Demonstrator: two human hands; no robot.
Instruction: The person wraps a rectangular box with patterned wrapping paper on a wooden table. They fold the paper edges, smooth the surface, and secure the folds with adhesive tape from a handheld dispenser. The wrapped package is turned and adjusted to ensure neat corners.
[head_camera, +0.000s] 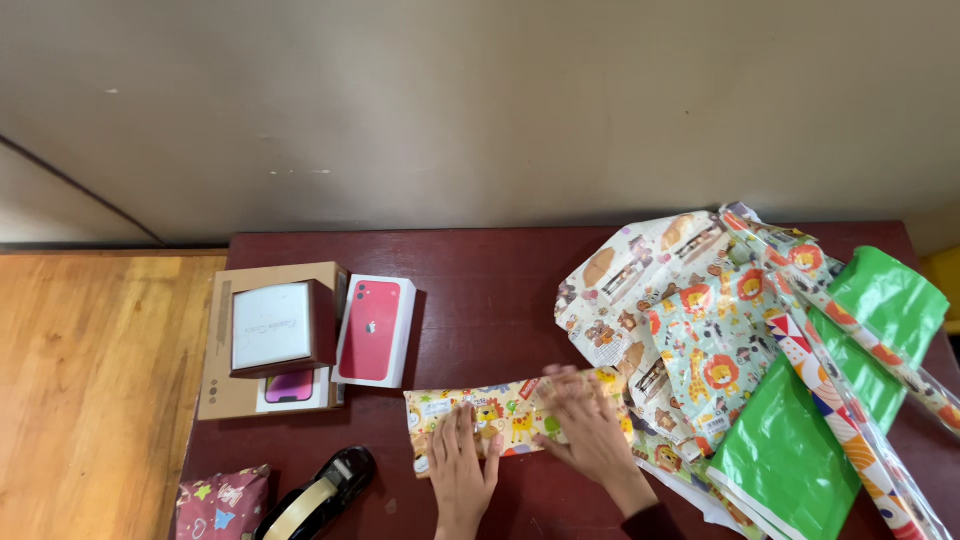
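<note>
Dark red wood of the table (480, 300) shows around a long, flat parcel (500, 412) wrapped in yellow animal-print paper, lying near the front edge, between a stack of boxes on the left and a heap of loose paper on the right. The left hand (458, 462) lies flat and open on the parcel's near left part, fingers spread, pressing it down. The right hand (585, 425) rests on the parcel's right part, fingers extended along the paper, also open rather than pinching anything that I can see. A black tape dispenser (318, 493) sits at the front left, apart from both hands; if a hand lifts off to reach it, the folded paper could spring open, as only palm pressure seems to hold it. The parcel's right end touches the pile of wrapping sheets (690, 330), so a loose sheet could get caught under a fold. A green sheet (800, 440) and a cellophane roll (860, 400) overhang the right side and could slide off if nudged. A red phone box (372, 330) and a cardboard box (270, 335) stand well clear.
</note>
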